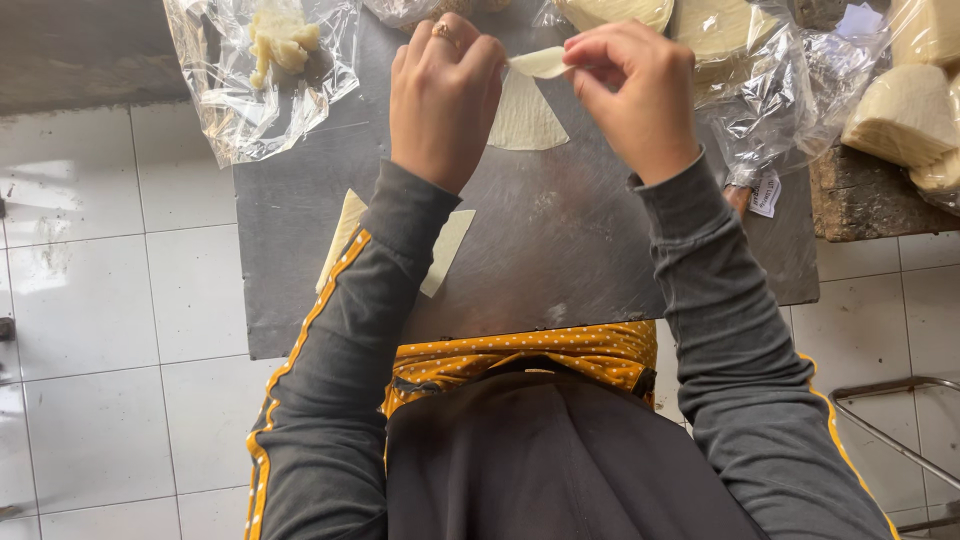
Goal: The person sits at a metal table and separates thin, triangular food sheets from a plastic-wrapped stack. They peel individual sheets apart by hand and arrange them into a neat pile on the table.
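Note:
A thin pale dough wrapper [540,63] is held up between both hands above a grey metal board [560,240]. My left hand [440,95], with a ring on one finger, pinches its left edge. My right hand [635,90] pinches its right edge. Just below them a cut wrapper piece [525,120] lies flat on the board. A stack of flat wrapper sheets [445,250] lies on the board's near left, partly hidden by my left sleeve.
A clear plastic bag with lumps of yellowish filling [280,40] lies at the board's far left. More bagged stacks of round wrappers [905,110] sit at the far right on a rough block [860,200]. White floor tiles surround the board; a metal frame [890,430] stands at the lower right.

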